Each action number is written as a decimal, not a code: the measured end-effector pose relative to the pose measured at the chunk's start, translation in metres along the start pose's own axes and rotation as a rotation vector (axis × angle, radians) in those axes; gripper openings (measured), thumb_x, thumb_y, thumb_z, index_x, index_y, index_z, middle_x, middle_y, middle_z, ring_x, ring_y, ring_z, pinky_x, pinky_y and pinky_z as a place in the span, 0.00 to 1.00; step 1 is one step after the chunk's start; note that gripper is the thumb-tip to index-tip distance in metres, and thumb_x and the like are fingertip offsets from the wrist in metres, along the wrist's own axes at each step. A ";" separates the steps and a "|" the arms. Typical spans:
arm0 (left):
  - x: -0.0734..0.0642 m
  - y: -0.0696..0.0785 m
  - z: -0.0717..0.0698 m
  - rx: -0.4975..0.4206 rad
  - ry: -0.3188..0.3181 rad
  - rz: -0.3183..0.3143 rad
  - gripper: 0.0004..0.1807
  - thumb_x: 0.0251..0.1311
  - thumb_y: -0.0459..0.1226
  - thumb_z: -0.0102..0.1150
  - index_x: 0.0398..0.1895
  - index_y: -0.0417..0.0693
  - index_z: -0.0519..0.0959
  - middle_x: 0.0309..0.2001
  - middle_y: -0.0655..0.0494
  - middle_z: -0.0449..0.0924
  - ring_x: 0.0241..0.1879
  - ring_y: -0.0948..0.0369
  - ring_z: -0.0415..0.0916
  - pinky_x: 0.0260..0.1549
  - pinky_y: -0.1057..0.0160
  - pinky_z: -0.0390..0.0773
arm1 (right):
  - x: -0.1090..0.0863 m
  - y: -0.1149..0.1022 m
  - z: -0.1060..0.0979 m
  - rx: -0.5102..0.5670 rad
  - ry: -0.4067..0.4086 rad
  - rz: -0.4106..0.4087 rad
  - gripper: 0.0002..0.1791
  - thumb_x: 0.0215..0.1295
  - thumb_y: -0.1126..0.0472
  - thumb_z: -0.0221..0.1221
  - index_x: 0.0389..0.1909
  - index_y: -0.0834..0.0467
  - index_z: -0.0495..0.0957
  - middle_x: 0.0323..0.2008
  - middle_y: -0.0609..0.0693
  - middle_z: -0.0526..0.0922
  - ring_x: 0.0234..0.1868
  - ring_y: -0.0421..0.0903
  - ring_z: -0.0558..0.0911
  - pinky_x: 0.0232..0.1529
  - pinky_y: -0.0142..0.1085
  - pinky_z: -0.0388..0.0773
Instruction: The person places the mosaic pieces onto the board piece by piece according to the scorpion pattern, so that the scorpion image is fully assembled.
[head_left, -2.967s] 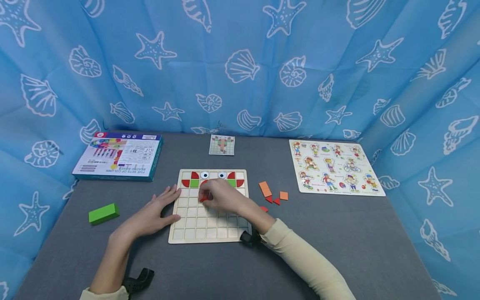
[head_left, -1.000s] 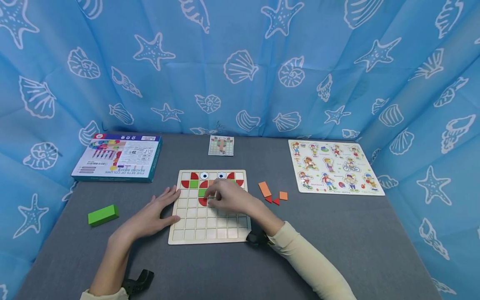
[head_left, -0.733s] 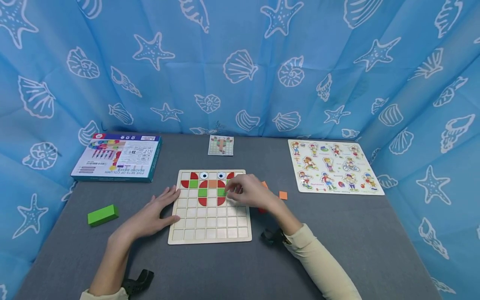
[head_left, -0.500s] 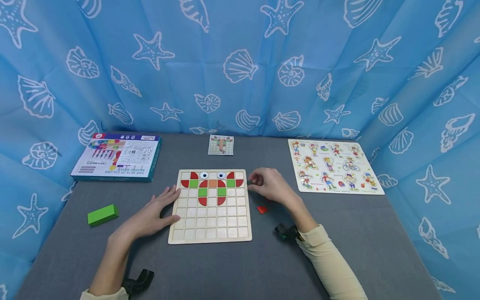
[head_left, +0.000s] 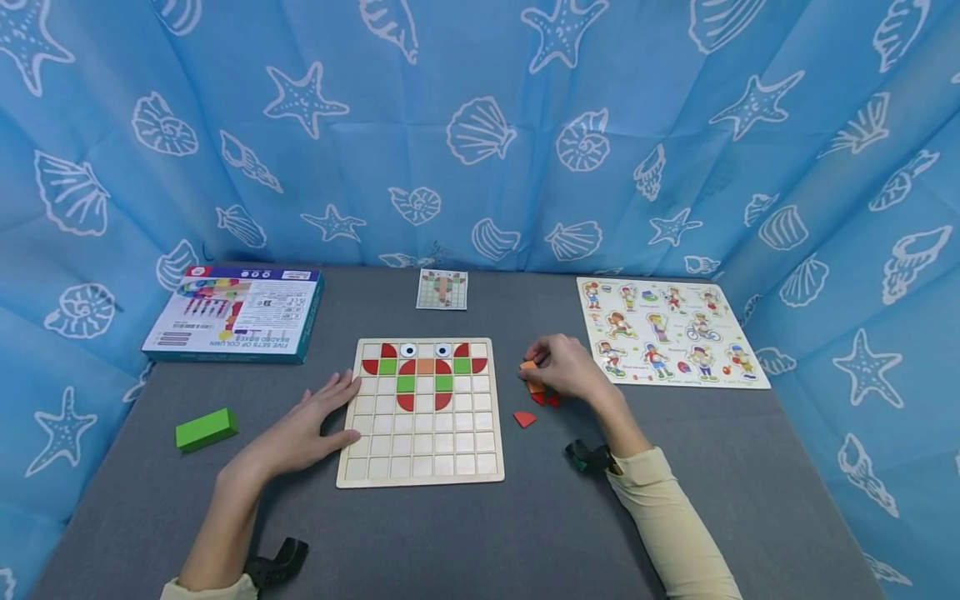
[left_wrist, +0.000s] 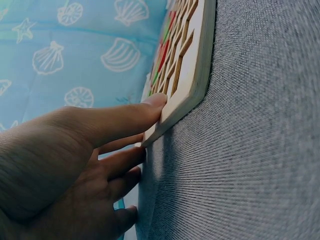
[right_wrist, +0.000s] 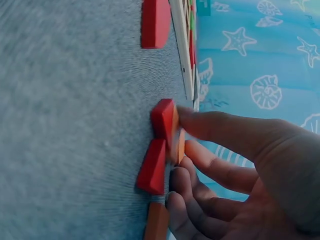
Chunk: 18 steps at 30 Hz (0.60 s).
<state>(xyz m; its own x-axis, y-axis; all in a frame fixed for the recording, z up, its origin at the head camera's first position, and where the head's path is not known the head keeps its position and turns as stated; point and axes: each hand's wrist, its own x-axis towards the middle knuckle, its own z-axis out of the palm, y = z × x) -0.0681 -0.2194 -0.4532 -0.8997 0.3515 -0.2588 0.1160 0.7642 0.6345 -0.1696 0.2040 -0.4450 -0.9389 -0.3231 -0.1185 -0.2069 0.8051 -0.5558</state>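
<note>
A square wooden grid board [head_left: 420, 461] lies before me, bearing red quarter-rounds, green and orange squares and two eye tiles in its upper rows. My left hand [head_left: 307, 427] rests at its left edge; in the left wrist view the thumb [left_wrist: 156, 101] lies on the rim. To the right of the board, my right hand [head_left: 567, 367] pinches an orange rectangular tile [head_left: 535, 387] between thumb and fingers. Two red triangular tiles [right_wrist: 152, 167] lie against or just by it. A red quarter-round tile [head_left: 524, 419] sits nearer me. An orange square tile [right_wrist: 156, 222] is hidden by the hand in the head view.
A small pattern card [head_left: 442, 290] lies beyond the board. A boxed toy set [head_left: 236, 317] and a green block [head_left: 206, 429] are on the left. A picture puzzle board [head_left: 671, 333] lies at the back right. A blue curtain [head_left: 480, 125] hangs behind the table.
My right hand has left the board and moved right to the orange rectangular tile. Green squares and red quarter-rounds now show on the board where it was. My left hand has stayed put.
</note>
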 end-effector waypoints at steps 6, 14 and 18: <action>0.000 0.002 0.000 0.003 0.002 0.000 0.47 0.71 0.46 0.71 0.86 0.41 0.58 0.87 0.34 0.50 0.87 0.31 0.44 0.80 0.21 0.44 | 0.000 -0.001 0.000 0.038 -0.014 0.007 0.13 0.66 0.61 0.73 0.48 0.62 0.87 0.40 0.56 0.91 0.38 0.44 0.87 0.40 0.37 0.85; 0.000 0.000 0.000 0.001 0.006 0.009 0.48 0.71 0.47 0.71 0.87 0.42 0.58 0.87 0.35 0.50 0.87 0.31 0.44 0.80 0.20 0.44 | 0.000 -0.004 -0.002 0.043 -0.023 -0.070 0.09 0.68 0.62 0.72 0.47 0.60 0.90 0.37 0.53 0.92 0.35 0.41 0.86 0.37 0.34 0.82; 0.000 -0.002 0.000 0.000 0.007 0.013 0.48 0.71 0.47 0.71 0.87 0.42 0.58 0.87 0.34 0.50 0.87 0.31 0.44 0.80 0.20 0.44 | 0.000 -0.006 -0.002 0.095 -0.024 -0.090 0.08 0.70 0.63 0.71 0.47 0.59 0.90 0.39 0.53 0.93 0.36 0.42 0.89 0.36 0.34 0.85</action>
<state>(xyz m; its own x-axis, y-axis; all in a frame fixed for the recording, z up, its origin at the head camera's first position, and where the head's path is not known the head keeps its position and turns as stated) -0.0681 -0.2205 -0.4544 -0.9009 0.3579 -0.2454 0.1278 0.7592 0.6381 -0.1695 0.2005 -0.4399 -0.9105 -0.4049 -0.0833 -0.2625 0.7221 -0.6401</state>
